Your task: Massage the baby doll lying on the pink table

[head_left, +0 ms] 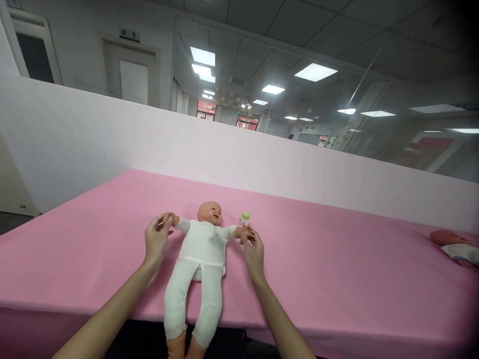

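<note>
The white-suited doll point(204, 244) lies face up near the front edge of the pink table point(337, 264), its head at twelve o'clock and its legs running past the edge toward six, with the left hand's point(155, 242) fingers pinched around its little hand at ten o'clock and the right hand's point(253, 252) fingers closed on the other at two. Just beyond that second grip, at one o'clock, is a small green-capped bottle point(245, 218), partly hidden, while what appears to be another doll point(458, 249) lies well apart, around three o'clock, cut off by the dim border.
</note>
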`<state>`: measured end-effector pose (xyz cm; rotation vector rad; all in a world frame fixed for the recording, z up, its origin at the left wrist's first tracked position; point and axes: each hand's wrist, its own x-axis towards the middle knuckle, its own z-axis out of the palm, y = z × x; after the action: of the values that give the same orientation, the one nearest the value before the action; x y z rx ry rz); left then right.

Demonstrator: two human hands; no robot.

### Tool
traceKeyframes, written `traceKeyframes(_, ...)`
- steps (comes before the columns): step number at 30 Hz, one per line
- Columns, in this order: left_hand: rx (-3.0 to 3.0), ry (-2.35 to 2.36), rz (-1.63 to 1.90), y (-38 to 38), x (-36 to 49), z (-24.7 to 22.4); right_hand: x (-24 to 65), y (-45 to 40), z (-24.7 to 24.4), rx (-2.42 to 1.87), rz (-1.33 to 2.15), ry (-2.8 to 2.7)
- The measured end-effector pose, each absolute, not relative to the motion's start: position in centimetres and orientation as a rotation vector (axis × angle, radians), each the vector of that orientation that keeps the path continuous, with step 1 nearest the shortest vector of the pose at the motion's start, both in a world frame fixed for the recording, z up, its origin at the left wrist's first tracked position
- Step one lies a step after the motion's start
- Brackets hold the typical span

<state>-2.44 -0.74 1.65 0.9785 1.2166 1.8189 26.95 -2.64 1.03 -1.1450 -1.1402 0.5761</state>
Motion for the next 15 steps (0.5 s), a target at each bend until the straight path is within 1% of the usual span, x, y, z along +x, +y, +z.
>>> traceKeyframes(3, 1.418, 1.249, 1.741, -1.6, -0.1, 1.7, 24.4, -4.1, 0.9, -1.052, 0.371, -1.722)
traceKeyframes(5, 1.758, 1.231, 1.597, -2.0, 1.0, 0.9, 23.2, -5.0, -0.1, -1.023, 0.177, -2.036)
traceKeyframes(8, 2.141, 1.158, 1.368, -2.2, 1.6, -0.3, 22.5, -5.5, -1.2, -1.042, -0.037, -2.222)
traceKeyframes(10, 2.226, 1.145, 1.307, -2.2, 1.5, -0.5, 22.6, -5.3, -1.1, -1.02, -0.013, -2.245)
traceKeyframes(12, 2.152, 1.173, 1.334, -2.1, 0.9, -0.1, 23.4, -4.8, -0.3, -0.991, 0.118, -2.149)
traceKeyframes(15, 1.662, 1.231, 1.574, -1.6, -0.6, 0.7, 25.5, -3.5, 1.1, -1.068, 0.38, -1.666)
